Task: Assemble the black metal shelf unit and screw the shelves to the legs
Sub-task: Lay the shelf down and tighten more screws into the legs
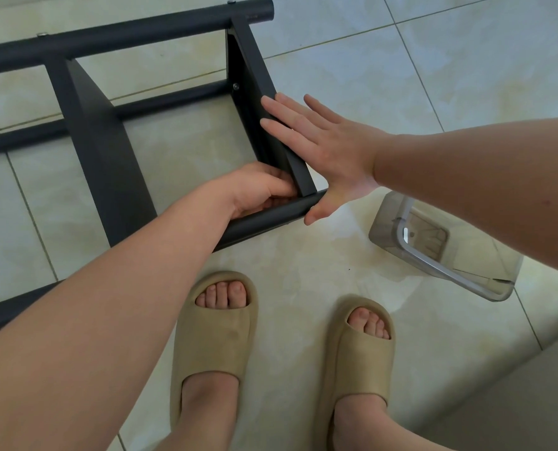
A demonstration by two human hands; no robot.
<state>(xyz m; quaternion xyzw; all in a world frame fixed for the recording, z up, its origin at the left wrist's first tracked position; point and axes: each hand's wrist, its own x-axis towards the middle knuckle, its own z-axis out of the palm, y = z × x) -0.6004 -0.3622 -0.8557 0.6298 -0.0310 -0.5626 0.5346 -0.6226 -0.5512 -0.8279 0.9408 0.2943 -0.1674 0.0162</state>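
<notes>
A clear plastic box (385,229) sits on the tiled floor (401,76), to the right of the shelf unit. A bent silver bar (434,262) shows at the box, but it is hard to tell if it lies inside.

The black metal shelf unit (108,141) lies on its side on the floor, in front of the person's tan slippers (216,330). Its round legs run across, a far leg (141,30) at the top and a near leg (271,216) by the feet. Flat shelves stand between them. A small screw (236,86) shows on the end shelf (255,76).

The left hand (258,187) is tucked into the corner where the end shelf meets the near leg. Its fingers are curled tight there, and one cannot tell if they hold anything. The right hand (329,148) is spread wide and flat, with its straight fingers pressing on the outer side of the end shelf and its thumb by the end of the near leg.
</notes>
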